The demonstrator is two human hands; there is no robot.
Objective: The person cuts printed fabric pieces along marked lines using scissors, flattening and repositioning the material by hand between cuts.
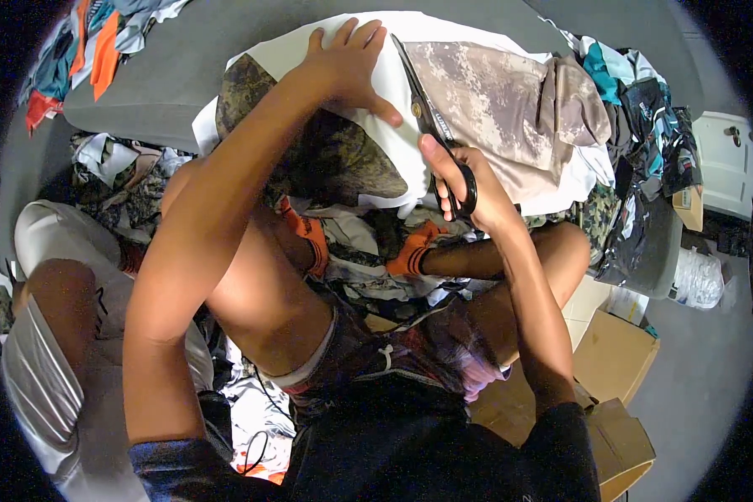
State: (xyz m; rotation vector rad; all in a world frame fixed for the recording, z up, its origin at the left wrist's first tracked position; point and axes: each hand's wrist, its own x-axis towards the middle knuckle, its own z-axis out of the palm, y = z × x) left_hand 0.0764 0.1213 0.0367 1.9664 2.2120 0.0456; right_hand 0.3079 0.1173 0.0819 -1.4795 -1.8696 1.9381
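Note:
My left hand (347,71) lies spread with fingers apart on a white sheet-like piece (293,52), near its far edge. In my right hand (481,188) is a pair of large black scissors (417,99), fingers through the handle loops and thumb upward. The long blades point away from me, along the line between the white piece and a tan camouflage fabric (485,100) on the right. Dark green camouflage fabric (343,155) lies under my left forearm. Whether the blades are parted is hard to make out.
The pieces rest on a grey padded surface (159,92). Colourful scraps (105,50) lie at far left, more scraps (644,125) at right. Cardboard boxes (623,356) stand lower right, near a clear plastic bag (699,278). Another person's leg (63,309) is close on my left.

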